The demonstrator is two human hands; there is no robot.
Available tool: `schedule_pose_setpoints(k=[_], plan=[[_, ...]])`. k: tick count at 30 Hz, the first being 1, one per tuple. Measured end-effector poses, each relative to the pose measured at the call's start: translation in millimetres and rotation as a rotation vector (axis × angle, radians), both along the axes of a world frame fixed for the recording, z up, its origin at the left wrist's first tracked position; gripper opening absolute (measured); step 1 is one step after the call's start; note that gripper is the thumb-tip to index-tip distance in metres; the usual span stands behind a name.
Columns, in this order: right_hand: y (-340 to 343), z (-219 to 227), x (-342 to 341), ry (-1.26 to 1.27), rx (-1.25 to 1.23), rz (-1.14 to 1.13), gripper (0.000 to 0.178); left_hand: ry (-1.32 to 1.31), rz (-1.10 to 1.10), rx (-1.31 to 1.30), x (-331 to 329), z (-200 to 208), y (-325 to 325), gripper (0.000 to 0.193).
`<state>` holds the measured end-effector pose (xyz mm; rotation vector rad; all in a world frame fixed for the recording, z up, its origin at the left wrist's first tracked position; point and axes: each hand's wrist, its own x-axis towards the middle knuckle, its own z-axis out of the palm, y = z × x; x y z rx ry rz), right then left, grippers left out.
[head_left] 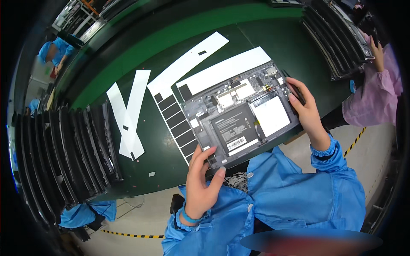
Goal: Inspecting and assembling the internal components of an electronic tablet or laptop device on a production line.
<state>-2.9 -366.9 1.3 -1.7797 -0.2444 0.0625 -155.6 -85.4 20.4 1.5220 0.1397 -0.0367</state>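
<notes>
An opened laptop base (204, 137) lies tilted across the near edge of the green table, its inside facing up. In it show a black battery (232, 123) with a printed label, a drive with a white label (274, 118) and a circuit board (235, 94). My left hand (201, 183) grips the base's near left corner, thumb and fingers on either side of it. On the right edge my right hand (308, 112) is closed, fingers over a slim dark part; whether that part belongs to the laptop I cannot tell.
Beside the laptop lies a white strip with several black pads (176, 119). Other white strips (192, 57) (139, 98) lie farther left, two crossing. Black laptop panels stand stacked at left (64, 153) and far right (335, 40). A person in pink (376, 94) is at right, another in blue (62, 49) far left.
</notes>
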Motion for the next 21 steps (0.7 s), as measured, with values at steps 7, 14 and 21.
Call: schedule_pose_setpoints(k=[7, 14, 21], plan=[[24, 60, 47, 0.08, 0.613, 0.003, 0.051, -0.407, 0.087, 0.337, 25, 31, 33, 0.055], [195, 36, 235, 0.04, 0.578, -0.164, 0.043, -0.221, 0.004, 1.252, 24, -30, 51, 0.061], [230, -10, 332, -0.42, -0.313, -0.122, 0.044, -0.196, -0.011, 1.274, 35, -31, 39, 0.061]])
